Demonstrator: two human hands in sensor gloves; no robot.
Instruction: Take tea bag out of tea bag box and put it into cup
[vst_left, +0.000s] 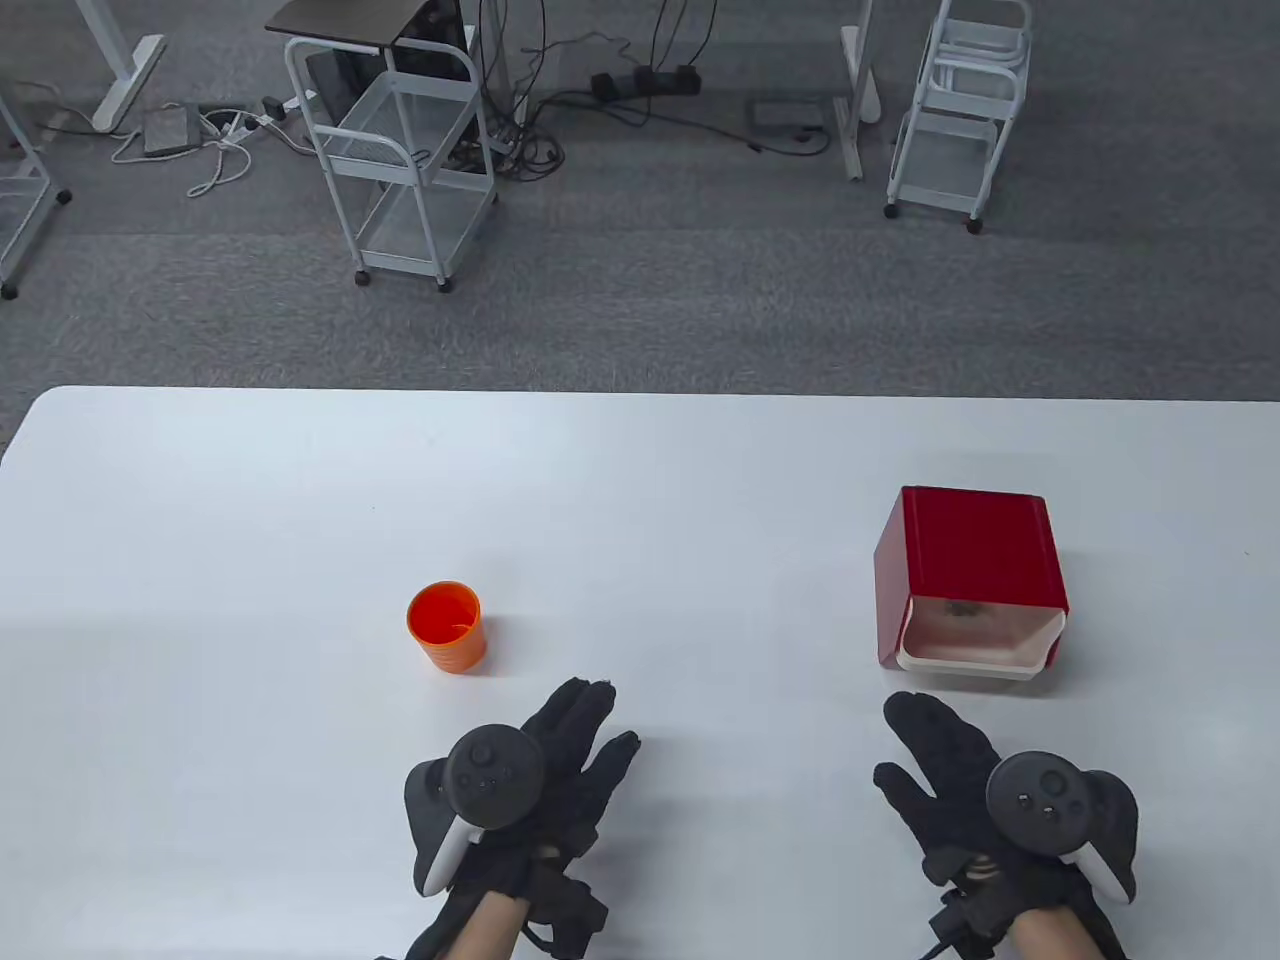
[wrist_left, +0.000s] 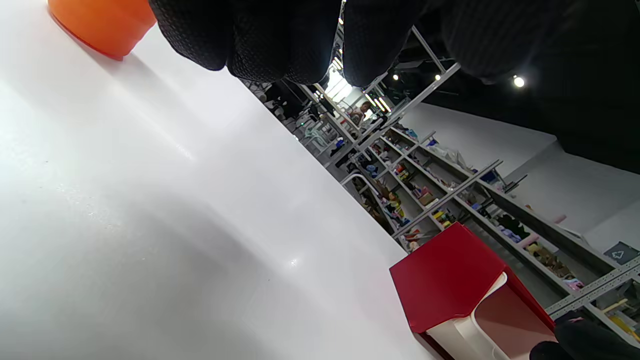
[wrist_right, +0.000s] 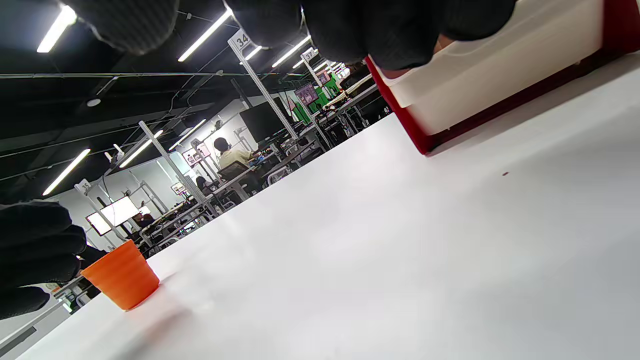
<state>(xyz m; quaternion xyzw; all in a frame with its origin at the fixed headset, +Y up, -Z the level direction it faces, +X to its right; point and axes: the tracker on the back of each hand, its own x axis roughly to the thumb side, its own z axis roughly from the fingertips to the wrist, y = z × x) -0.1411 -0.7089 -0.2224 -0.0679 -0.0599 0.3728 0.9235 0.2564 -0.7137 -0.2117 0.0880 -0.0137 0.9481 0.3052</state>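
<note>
Black sensor gloves cover both hands, which enter from the bottom edge of the table view and lie low over the bench, palms down, a tracker strapped to the back of each. At lower centre the left hand (vst_left: 545, 775) has its fingers stretched out and loosely spread, holding nothing, just below the orange cup (vst_left: 447, 626). At lower right the right hand (vst_left: 960, 790) is likewise spread open and empty, its fingertips pointing up-frame, near the open front of the red tea bag box (vst_left: 968, 585) but apart from it. That box sits at right of the frame, its white inner tray tipped forward; something dark shows inside, too blurred to identify. White and glossy, the bench (vst_left: 640, 480) fills the lower half of the frame. Grey carpet lies beyond, with white wire carts (vst_left: 400, 160) at upper left and upper right and cables along the top.
</note>
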